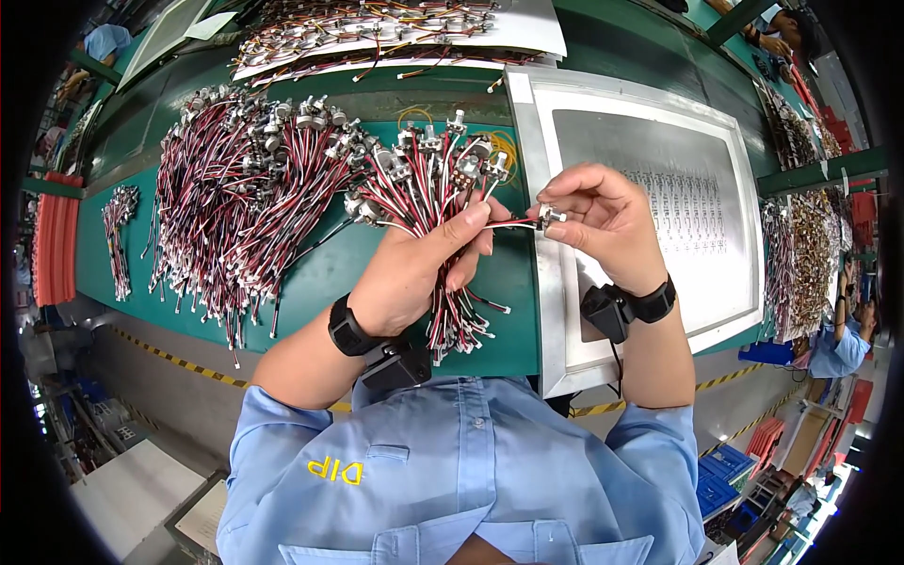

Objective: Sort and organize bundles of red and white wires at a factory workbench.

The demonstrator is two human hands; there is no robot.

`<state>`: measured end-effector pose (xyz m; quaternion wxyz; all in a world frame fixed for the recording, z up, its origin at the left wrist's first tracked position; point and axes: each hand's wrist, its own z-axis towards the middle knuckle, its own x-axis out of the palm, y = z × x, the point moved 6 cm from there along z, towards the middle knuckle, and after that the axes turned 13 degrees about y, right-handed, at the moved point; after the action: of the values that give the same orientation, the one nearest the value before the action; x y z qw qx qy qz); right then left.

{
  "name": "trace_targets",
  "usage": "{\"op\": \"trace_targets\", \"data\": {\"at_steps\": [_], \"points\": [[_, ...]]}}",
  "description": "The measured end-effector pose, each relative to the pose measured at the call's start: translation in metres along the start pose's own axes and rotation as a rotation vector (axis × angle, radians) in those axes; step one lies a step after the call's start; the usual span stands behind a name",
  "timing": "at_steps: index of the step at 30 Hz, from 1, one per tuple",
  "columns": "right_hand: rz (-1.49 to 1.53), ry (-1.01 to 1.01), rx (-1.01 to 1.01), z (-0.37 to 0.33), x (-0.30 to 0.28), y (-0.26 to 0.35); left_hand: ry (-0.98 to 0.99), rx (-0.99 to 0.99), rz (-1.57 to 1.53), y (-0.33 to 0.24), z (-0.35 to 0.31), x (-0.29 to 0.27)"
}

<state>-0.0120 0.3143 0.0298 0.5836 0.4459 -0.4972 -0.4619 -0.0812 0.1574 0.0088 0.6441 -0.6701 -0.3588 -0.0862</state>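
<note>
My left hand [419, 264] is closed round a bundle of wired potentiometers [443, 179], whose metal bodies fan out above the fist. Their red, black and white wires hang below it, ending in small white connectors [457, 334]. Between the thumb and fingers of my right hand [607, 226] is one potentiometer [549, 217]. Its wires run across to my left thumb and fingers. A large heap of similar wired potentiometers [245, 198] lies left of my hands, and a small tied bunch [120, 240] lies farther left.
A silver-framed panel [556, 348] with a printed pattern lies under and beyond my right hand. Yellow bands [506, 155] rest behind the bundle. More wired parts lie on white sheets [537, 33] at the back. Other people [838, 348] sit at the sides.
</note>
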Motion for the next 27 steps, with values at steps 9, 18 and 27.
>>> {"op": "trace_targets", "data": {"at_steps": [9, 18, 27], "points": [[0.024, -0.011, 0.060, 0.001, 0.001, 0.001, -0.004, -0.001, 0.014, -0.001, 0.000, 0.000], [-0.153, 0.228, 0.052, -0.007, -0.010, 0.005, 0.039, -0.036, 0.099, -0.002, -0.002, 0.006], [0.002, -0.059, 0.076, 0.002, 0.016, 0.000, 0.104, -0.031, 0.247, 0.006, -0.001, 0.006]]}}
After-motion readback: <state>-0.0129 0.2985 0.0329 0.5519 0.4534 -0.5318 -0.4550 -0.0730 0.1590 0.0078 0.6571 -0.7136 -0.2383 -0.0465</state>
